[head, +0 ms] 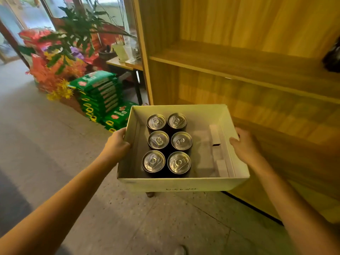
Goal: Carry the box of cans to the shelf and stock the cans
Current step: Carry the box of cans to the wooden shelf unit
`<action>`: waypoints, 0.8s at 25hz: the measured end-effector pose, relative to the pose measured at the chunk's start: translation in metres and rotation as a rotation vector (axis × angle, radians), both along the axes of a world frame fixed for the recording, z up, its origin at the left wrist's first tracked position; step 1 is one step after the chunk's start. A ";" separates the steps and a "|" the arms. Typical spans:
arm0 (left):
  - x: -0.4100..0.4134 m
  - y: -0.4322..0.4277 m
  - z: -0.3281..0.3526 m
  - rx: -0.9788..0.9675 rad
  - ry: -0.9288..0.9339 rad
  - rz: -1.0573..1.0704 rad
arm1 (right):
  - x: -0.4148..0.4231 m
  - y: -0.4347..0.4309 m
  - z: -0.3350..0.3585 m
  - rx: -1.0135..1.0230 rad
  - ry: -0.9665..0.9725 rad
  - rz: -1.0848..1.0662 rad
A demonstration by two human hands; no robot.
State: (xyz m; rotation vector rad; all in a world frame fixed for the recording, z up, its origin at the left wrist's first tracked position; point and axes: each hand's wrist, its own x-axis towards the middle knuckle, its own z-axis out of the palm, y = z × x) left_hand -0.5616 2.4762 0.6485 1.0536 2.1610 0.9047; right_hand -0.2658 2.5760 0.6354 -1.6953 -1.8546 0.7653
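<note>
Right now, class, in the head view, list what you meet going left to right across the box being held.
left hand → box (left wall) → cans → cardboard insert → right hand

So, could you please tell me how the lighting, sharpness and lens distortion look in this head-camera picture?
Head view: the wide-angle lens bows the wooden shelf, which carries a warm yellow cast; the window is washed out by daylight; the six cans glint on top, sharp inside the cardboard box; the dark object at the right edge is blurred.
</note>
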 end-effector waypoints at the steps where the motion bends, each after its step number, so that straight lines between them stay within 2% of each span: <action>1: -0.005 0.014 -0.001 -0.002 0.017 -0.011 | -0.005 0.007 -0.003 -0.006 0.010 -0.007; 7: -0.041 0.119 -0.041 -0.055 0.048 -0.143 | -0.036 0.067 -0.034 -0.083 0.086 -0.171; 13: -0.064 0.201 -0.112 -0.115 0.092 -0.332 | -0.050 0.078 -0.105 -0.116 0.028 -0.398; 20: -0.071 0.243 -0.253 -0.191 -0.010 -0.459 | -0.056 0.072 -0.220 -0.127 -0.026 -0.540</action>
